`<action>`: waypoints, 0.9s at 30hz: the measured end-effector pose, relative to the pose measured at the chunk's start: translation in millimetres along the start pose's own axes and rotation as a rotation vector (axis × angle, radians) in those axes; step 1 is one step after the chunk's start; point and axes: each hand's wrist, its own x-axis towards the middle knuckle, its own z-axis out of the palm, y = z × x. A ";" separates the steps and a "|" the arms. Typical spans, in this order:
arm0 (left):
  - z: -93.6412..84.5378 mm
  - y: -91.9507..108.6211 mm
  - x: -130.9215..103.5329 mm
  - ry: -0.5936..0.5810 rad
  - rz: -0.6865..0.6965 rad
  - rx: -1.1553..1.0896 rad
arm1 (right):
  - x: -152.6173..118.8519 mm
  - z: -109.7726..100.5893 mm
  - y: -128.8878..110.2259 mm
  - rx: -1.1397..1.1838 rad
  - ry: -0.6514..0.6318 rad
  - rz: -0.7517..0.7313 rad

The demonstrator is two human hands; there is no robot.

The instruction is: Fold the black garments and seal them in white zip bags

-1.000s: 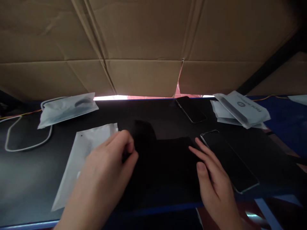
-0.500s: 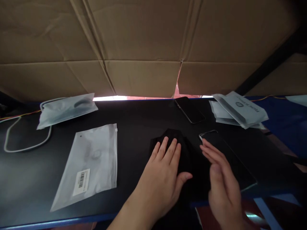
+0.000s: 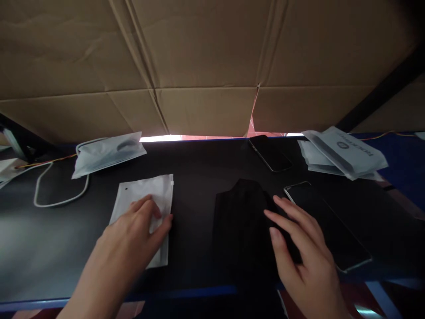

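Observation:
My left hand (image 3: 131, 239) rests over a frosted zip-lock bag (image 3: 162, 186) on the left of the black table, covering much of its middle. Its fingers are bent, and the thumb lies apart from them near the bag's zip edge. Folded black fabric (image 3: 241, 221) lies in front of me at the centre; its exact kind is hard to make out. At the fabric's right side, my right hand (image 3: 302, 252) hovers or lightly touches, fingers spread and nothing held. Just beyond that hand lies a dark glossy panel with a pale edge (image 3: 335, 226), partly hidden by the fingers.
A black smartphone (image 3: 270, 153) lies near the back edge. Frosted bags with printing (image 3: 348, 153) are stacked at the back right. Another filled bag (image 3: 109, 153) sits back left beside a white cable (image 3: 61, 204). A cardboard sheet (image 3: 206, 48) hangs behind the table (image 3: 192, 177).
My left hand has left the black fabric and moved left onto the zip-lock bag. The right hand's fingers have spread and shifted toward the fabric. The view has turned slightly left.

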 end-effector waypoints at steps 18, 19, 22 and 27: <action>-26.6 32.3 -24.5 0.373 0.255 -0.263 | 26.6 43.8 -72.5 -0.075 -0.452 -0.405; -28.1 32.1 -24.6 0.373 0.249 -0.253 | 28.4 44.3 -72.5 -0.108 -0.437 -0.425; -28.2 30.9 -24.6 0.318 0.255 -0.246 | 35.1 43.9 -72.5 -0.151 -0.433 -0.488; -30.0 17.5 -19.9 0.393 0.044 -0.158 | 32.3 45.1 -65.4 -0.093 -0.564 -0.478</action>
